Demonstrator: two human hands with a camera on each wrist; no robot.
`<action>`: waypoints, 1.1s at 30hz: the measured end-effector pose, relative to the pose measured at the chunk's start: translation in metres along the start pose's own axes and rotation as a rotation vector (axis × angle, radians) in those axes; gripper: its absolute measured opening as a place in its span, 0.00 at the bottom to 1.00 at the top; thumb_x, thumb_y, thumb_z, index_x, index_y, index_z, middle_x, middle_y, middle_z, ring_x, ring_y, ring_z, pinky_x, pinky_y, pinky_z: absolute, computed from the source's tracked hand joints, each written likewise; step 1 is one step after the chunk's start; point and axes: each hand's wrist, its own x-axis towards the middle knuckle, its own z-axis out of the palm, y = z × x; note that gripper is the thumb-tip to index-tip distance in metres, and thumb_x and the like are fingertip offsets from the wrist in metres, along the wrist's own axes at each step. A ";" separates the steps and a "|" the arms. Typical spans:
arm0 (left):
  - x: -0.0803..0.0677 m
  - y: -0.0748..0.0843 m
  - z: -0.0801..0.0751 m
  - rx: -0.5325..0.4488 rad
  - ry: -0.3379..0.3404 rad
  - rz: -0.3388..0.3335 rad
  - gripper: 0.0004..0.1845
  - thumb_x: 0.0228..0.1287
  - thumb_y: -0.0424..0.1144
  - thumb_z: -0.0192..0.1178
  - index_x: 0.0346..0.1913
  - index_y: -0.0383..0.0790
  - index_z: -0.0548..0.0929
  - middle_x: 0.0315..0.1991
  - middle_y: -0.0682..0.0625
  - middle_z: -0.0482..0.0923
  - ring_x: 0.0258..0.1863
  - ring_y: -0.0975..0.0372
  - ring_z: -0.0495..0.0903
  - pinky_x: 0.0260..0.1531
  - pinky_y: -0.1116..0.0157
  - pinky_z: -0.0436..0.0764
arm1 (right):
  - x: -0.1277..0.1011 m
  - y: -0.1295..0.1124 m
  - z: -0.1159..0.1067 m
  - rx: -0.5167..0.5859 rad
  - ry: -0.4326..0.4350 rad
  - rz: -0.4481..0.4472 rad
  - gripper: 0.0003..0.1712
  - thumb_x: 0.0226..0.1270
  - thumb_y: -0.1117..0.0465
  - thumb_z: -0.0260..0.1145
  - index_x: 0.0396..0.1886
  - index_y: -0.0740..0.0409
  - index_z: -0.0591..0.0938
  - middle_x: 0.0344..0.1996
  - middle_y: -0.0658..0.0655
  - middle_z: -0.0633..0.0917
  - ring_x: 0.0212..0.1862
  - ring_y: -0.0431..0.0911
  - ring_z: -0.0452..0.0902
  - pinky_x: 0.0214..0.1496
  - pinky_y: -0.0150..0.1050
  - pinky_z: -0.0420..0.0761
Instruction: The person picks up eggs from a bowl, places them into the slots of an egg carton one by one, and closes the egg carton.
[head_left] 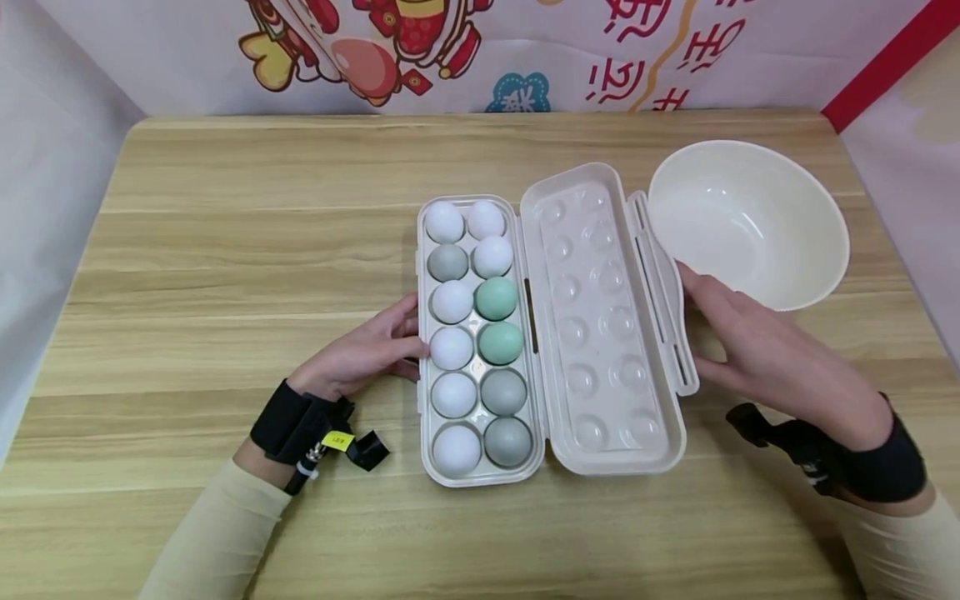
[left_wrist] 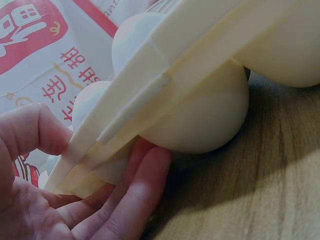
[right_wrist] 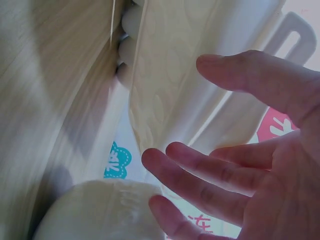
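— What is recorded nearest the lens?
— Two sleeved forearms with black wrist straps. The left hand (head_left: 360,354) is laid against the left wall of the egg box (head_left: 422,333), fingers nearly straight, the thumb over its rim and nothing clasped. The right hand (head_left: 750,342) is held relaxed by the latch edge of the opened lid (head_left: 600,333), nothing grasped.
— Where is the box placed?
— At mid-table (head_left: 225,250), twelve eggs (head_left: 452,347) seated; a bowl (head_left: 825,250) stands just beside the lid.
— How is the step best done?
— In my judgement, the box should be steadied from the left and the eggs taken gently, one at a time.
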 end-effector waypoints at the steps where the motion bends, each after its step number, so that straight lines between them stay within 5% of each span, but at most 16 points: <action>1: 0.000 0.000 0.000 0.000 0.001 -0.002 0.38 0.66 0.27 0.52 0.75 0.41 0.48 0.57 0.36 0.71 0.45 0.52 0.79 0.38 0.58 0.84 | 0.000 0.000 0.000 0.006 -0.002 0.003 0.50 0.66 0.31 0.47 0.75 0.61 0.54 0.63 0.64 0.71 0.56 0.54 0.72 0.63 0.25 0.63; 5: 0.001 0.002 0.001 -0.001 -0.001 -0.011 0.39 0.65 0.27 0.52 0.76 0.42 0.48 0.57 0.36 0.71 0.44 0.53 0.79 0.38 0.59 0.84 | 0.001 -0.001 0.000 0.026 -0.008 0.020 0.50 0.66 0.32 0.47 0.76 0.59 0.51 0.67 0.63 0.66 0.58 0.53 0.72 0.63 0.18 0.56; 33: 0.000 0.006 0.007 0.037 0.016 -0.038 0.36 0.69 0.29 0.48 0.76 0.43 0.48 0.55 0.36 0.70 0.45 0.56 0.78 0.41 0.61 0.82 | 0.001 0.002 -0.001 0.084 0.027 -0.021 0.49 0.65 0.34 0.49 0.75 0.62 0.54 0.61 0.63 0.73 0.49 0.51 0.79 0.57 0.15 0.63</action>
